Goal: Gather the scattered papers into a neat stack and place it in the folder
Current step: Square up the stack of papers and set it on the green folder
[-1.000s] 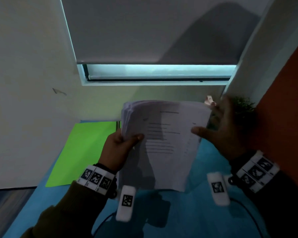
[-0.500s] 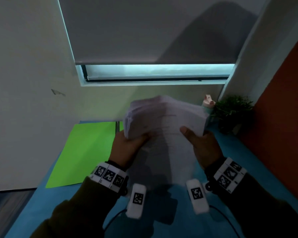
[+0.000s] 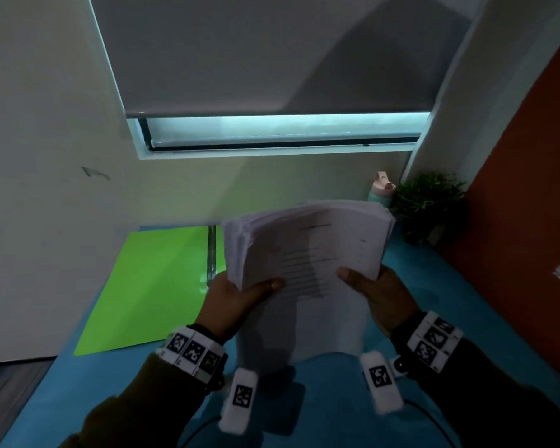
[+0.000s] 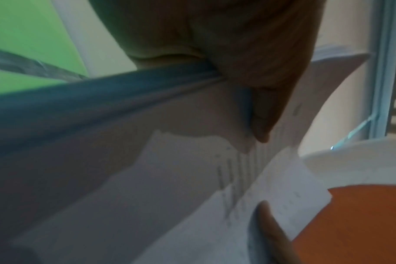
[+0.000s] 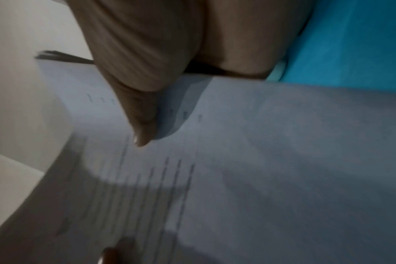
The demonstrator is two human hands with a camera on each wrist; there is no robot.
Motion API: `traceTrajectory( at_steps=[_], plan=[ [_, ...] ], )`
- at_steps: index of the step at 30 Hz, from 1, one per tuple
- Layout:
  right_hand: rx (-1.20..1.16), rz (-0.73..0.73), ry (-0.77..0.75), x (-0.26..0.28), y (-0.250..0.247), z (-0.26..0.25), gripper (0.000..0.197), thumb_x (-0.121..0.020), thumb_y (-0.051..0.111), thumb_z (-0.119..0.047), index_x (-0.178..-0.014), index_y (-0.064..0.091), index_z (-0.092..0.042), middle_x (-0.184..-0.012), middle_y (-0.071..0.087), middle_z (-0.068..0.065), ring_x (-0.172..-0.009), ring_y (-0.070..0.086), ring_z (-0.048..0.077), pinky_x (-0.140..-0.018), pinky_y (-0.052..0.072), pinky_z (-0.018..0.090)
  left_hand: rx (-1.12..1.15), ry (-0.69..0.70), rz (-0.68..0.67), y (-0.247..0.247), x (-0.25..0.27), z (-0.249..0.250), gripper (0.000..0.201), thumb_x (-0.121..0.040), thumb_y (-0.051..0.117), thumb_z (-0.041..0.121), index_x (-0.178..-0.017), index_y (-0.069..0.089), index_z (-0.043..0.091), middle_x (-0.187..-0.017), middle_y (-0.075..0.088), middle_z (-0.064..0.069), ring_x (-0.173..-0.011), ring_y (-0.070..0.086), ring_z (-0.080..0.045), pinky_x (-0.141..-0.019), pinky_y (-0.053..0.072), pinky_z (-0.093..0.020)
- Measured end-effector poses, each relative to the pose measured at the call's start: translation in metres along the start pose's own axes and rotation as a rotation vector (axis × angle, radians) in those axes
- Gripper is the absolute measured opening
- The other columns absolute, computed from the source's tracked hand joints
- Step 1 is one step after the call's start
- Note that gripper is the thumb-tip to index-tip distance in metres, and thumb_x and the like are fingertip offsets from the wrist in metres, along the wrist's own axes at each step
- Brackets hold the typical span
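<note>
A thick stack of white printed papers [image 3: 307, 253] stands nearly upright above the blue table, its top edges fanned slightly at the left. My left hand [image 3: 236, 299] grips the stack's left side, thumb across the front sheet [image 4: 192, 169]. On the stack's right side my right hand [image 3: 379, 292] holds it with the thumb on the front page [image 5: 260, 160]. The bright green folder [image 3: 149, 286] lies open and flat on the table to the left, partly hidden behind the papers, with a metal clip strip [image 3: 211, 253] along its spine.
The blue table [image 3: 450, 302] runs into a corner: pale wall at left, window with a lowered blind ahead, orange wall [image 3: 530, 221] at right. A small potted plant [image 3: 429, 202] and a pink-capped bottle [image 3: 382, 189] stand at the back right.
My right hand came in from the stack's upper right edge and took hold of its right side. The stack dropped lower and stands squarer between both hands.
</note>
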State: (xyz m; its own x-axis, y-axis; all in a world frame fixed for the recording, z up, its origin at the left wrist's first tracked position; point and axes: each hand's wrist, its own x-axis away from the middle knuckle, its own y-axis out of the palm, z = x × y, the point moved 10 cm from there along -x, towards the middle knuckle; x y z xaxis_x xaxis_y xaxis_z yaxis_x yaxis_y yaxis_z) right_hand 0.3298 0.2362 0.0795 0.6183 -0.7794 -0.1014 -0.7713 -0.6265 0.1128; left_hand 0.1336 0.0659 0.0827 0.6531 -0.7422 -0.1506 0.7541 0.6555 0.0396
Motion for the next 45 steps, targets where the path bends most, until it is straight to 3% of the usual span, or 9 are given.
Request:
traceTrajectory(
  at_steps=[9,14,21,25,29,32,38,42,45],
  plan=[
    [-0.080,-0.035,-0.056,-0.007,0.006,-0.019,0.093,-0.040,0.092,-0.050,-0.118,0.064,-0.008,-0.113,0.071,0.011,-0.105,0.067,0.030,-0.088,0.054,0.042,0.187,0.145,0.050,-0.011,-0.011,0.026,0.035,-0.050,0.082,0.027,-0.081,0.074,0.014,-0.081,0.077,-0.001,-0.071,0.070,-0.015,-0.065,0.057,-0.028],
    [-0.049,-0.037,0.047,0.003,0.008,0.020,0.080,-0.033,0.093,-0.054,-0.102,0.073,-0.018,-0.105,0.074,0.007,-0.101,0.069,0.028,-0.091,0.054,0.042,0.012,0.044,0.061,-0.005,0.002,-0.016,0.050,-0.049,0.086,0.043,-0.088,0.077,0.013,-0.087,0.079,-0.005,-0.079,0.073,-0.020,-0.073,0.058,-0.037],
    [-0.016,-0.029,-0.038,-0.005,0.011,-0.010,0.063,-0.046,0.088,-0.045,-0.100,0.073,-0.017,-0.104,0.075,0.006,-0.098,0.070,0.025,-0.085,0.055,0.036,0.064,0.057,0.090,-0.010,-0.007,0.009,0.049,-0.045,0.089,0.037,-0.085,0.079,0.011,-0.085,0.079,-0.004,-0.074,0.073,-0.014,-0.065,0.059,-0.028],
    [-0.013,-0.053,0.028,0.004,0.007,0.018,0.079,-0.040,0.092,-0.051,-0.108,0.071,-0.016,-0.108,0.073,0.005,-0.100,0.069,0.022,-0.085,0.056,0.032,-0.014,-0.040,0.020,-0.008,0.005,-0.027,0.051,-0.045,0.091,0.038,-0.088,0.079,0.012,-0.089,0.079,-0.006,-0.084,0.076,-0.023,-0.075,0.061,-0.037],
    [0.068,-0.009,0.055,0.011,-0.001,0.042,0.079,-0.047,0.089,-0.050,-0.114,0.068,-0.014,-0.108,0.074,0.002,-0.100,0.069,0.018,-0.079,0.055,0.023,-0.045,-0.117,0.011,-0.004,0.013,-0.050,0.028,-0.053,0.090,0.028,-0.080,0.081,0.028,-0.088,0.079,-0.005,-0.083,0.076,-0.022,-0.078,0.061,-0.039],
    [0.113,-0.029,0.054,0.008,-0.002,0.042,0.062,-0.057,0.090,-0.038,-0.111,0.068,-0.018,-0.108,0.073,0.001,-0.098,0.069,0.016,-0.079,0.055,0.023,-0.010,-0.179,-0.013,-0.003,0.011,-0.053,0.025,-0.055,0.089,0.022,-0.079,0.082,0.022,-0.087,0.079,-0.009,-0.079,0.075,-0.023,-0.077,0.060,-0.037],
    [0.320,-0.108,0.028,-0.008,0.006,0.040,0.036,-0.085,0.070,-0.023,-0.118,0.058,-0.028,-0.117,0.067,-0.005,-0.107,0.064,0.014,-0.095,0.050,0.035,-0.022,-0.336,0.034,-0.012,-0.006,-0.076,0.048,-0.053,0.092,0.028,-0.089,0.077,0.001,-0.082,0.076,-0.016,-0.072,0.069,-0.028,-0.072,0.056,-0.038],
    [0.439,-0.088,0.029,-0.045,0.020,0.036,0.031,-0.089,0.063,-0.012,-0.120,0.061,-0.014,-0.113,0.068,0.002,-0.098,0.065,0.018,-0.082,0.052,0.027,-0.109,-0.284,0.096,-0.033,-0.052,-0.077,0.076,-0.043,0.082,0.044,-0.105,0.071,0.002,-0.097,0.075,-0.019,-0.082,0.070,-0.029,-0.083,0.059,-0.048],
    [0.465,-0.092,0.085,-0.083,0.035,0.047,0.028,-0.084,0.066,-0.012,-0.112,0.065,-0.013,-0.111,0.069,0.007,-0.096,0.066,0.023,-0.081,0.052,0.030,-0.218,-0.262,0.097,-0.052,-0.086,-0.080,0.084,-0.044,0.075,0.043,-0.113,0.064,-0.004,-0.106,0.072,-0.021,-0.086,0.069,-0.027,-0.080,0.057,-0.041]
  ],
)
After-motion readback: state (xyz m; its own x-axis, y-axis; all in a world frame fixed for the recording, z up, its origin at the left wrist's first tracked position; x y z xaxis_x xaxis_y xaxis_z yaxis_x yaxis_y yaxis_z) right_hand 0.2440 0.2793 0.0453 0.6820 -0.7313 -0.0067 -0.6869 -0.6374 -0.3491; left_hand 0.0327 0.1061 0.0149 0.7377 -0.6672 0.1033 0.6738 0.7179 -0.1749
